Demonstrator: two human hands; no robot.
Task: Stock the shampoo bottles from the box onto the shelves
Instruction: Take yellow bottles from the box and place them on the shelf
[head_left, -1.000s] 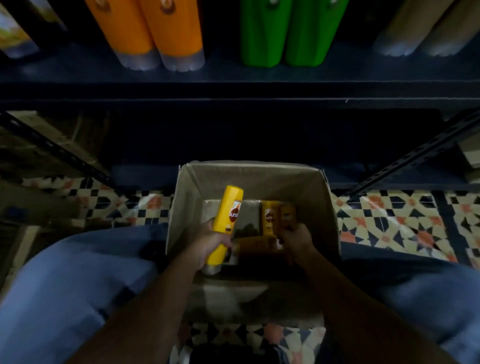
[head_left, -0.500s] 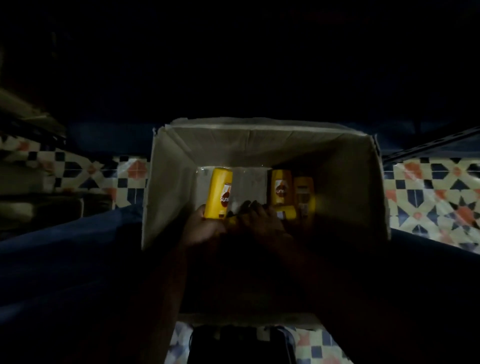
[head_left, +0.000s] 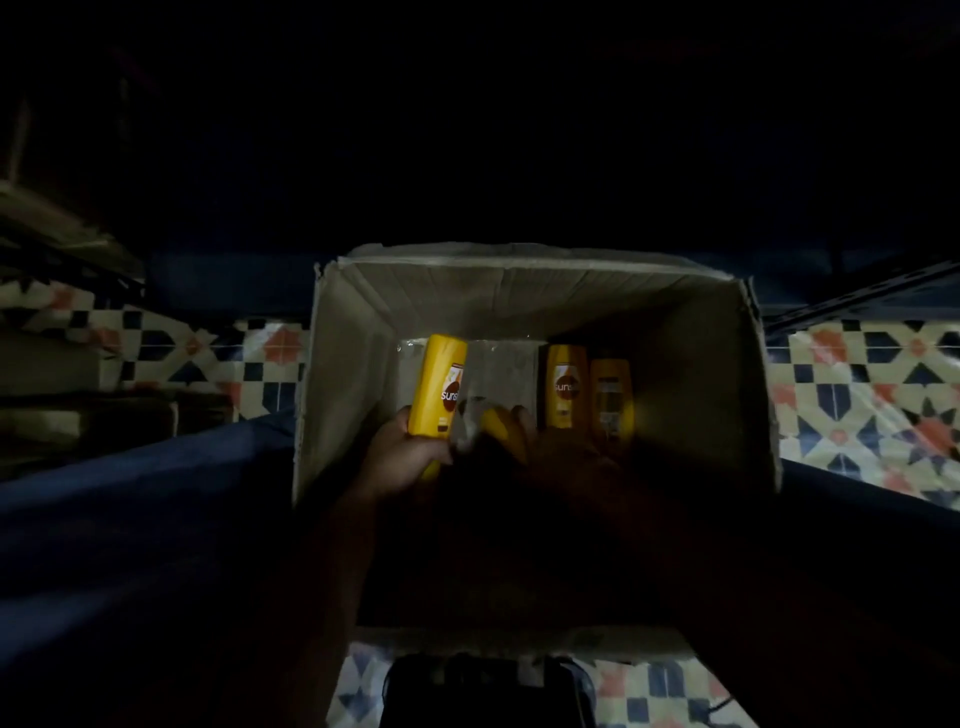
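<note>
The cardboard box (head_left: 524, 291) stands open on the patterned tile floor (head_left: 857, 384), and everything below is placed against it. Inside, toward its left wall, the left hand (head_left: 402, 457) is wrapped around the lower end of a yellow shampoo bottle (head_left: 439, 384), which points toward the far wall. At the middle of the box floor the right hand (head_left: 524, 447) lies in deep shadow over a second yellow bottle (head_left: 493, 423) lying flat; I cannot tell whether those fingers have closed on it. Toward the right wall two more bottles (head_left: 587, 387) lie side by side, touching. These look like rigid, smooth plastic, likely light enough for one hand yet slick, so a grip round the waist seems safest. The labels read "suns", the rest cut off.
</note>
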